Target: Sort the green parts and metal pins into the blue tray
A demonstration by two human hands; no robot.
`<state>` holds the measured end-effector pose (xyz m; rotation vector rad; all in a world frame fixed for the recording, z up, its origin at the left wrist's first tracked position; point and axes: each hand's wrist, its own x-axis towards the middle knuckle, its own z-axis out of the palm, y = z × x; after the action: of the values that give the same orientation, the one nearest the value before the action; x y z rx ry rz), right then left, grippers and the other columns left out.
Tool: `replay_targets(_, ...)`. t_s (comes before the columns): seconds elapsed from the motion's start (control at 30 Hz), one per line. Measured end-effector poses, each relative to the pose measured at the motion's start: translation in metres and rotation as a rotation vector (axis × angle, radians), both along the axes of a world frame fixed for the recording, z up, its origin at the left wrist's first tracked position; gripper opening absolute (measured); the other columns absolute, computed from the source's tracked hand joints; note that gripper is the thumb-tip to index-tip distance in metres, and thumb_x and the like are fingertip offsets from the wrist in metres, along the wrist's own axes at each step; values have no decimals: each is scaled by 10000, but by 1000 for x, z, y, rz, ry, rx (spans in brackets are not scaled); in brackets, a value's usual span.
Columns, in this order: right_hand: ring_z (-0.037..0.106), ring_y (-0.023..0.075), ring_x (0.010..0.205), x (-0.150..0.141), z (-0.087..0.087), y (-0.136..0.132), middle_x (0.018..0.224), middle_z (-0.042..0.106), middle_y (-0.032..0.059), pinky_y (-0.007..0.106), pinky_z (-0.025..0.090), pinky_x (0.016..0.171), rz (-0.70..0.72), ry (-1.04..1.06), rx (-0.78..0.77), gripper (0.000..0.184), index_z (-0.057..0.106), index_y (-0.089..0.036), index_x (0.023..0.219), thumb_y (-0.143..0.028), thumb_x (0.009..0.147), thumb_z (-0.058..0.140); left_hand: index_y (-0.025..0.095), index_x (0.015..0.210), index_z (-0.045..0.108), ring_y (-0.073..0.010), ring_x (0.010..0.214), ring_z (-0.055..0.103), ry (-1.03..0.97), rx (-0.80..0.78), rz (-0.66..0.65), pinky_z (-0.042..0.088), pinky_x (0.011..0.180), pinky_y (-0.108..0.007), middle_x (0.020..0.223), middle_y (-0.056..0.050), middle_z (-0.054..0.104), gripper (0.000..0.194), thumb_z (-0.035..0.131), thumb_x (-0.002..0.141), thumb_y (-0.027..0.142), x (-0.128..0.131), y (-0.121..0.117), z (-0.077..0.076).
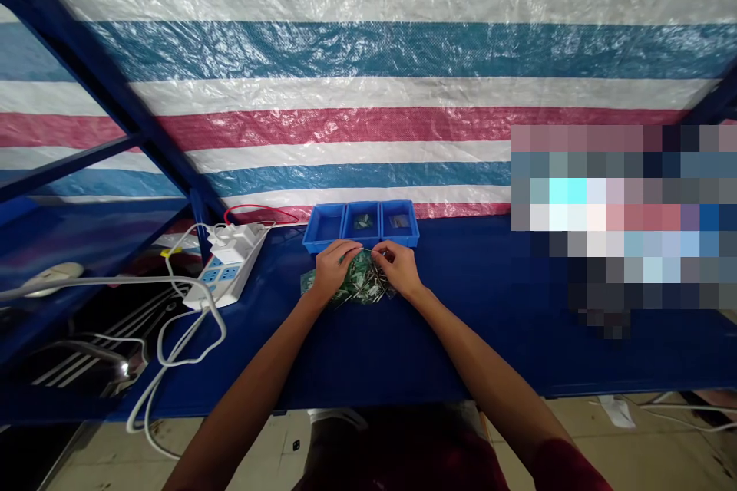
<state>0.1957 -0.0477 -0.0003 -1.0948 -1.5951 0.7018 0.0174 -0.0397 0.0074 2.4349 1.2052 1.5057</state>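
Pinching between thumb and fingers, the left hand [337, 265] and the right hand [397, 261] are appearing to hold opposite ends of one thin piece [367, 248], which is spanning the small gap between their fingertips near the centre of the frame. Its exact shape is too small to tell. Just below, a pile of slender pieces [377, 285] is lying on crumpled green packaging [308, 282], dark and metallic-looking towards its right side. Directly above the hands, three blue compartments are sitting side by side: the middle compartment [362, 237] is holding small greenish bits, the right compartment [410, 236] is holding small pale bits, and the left compartment [327, 227] is standing beside them. At the left of the frame, a white power strip [222, 274] is resting on the blue table [477, 276], well apart from the work.

For good handling, both hands should probably be working with a light, level pinch, since something so thin could be bending or slipping. Wrists resting low would be helping steadiness, while fingertips staying clear of the pile would be avoiding snags.
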Motion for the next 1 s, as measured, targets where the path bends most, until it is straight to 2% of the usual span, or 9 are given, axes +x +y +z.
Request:
replay_targets(0.53,558,146,592,0,0,-2,741,672,14,258,441,632,38,-97,55,174,661,-201,789,-299,866,540,182,836,653,-151,721,620,81,-42,38,483,714,-260,790,-38,680,297,455,992,338,-3,1,-3)
replay_targets(0.8,584,157,624,1,-4,1,748,680,23,266,436,646,27,-93,85,248,654,-196,816,-360,917,498,181,602,507,-106,518,448,90,-55,69,376,562,-241,546,28,473,455,445,992,406,0,-2,-1)
replay_targets(1.0,598,163,643,2,-3,0,768,689,36,269,438,645,16,-94,76,299,656,-192,835,-407,934,472,185,809,661,-130,635,588,6,-63,-5,465,637,-247,733,-23,666,306,528,959,416,2,-4,2)
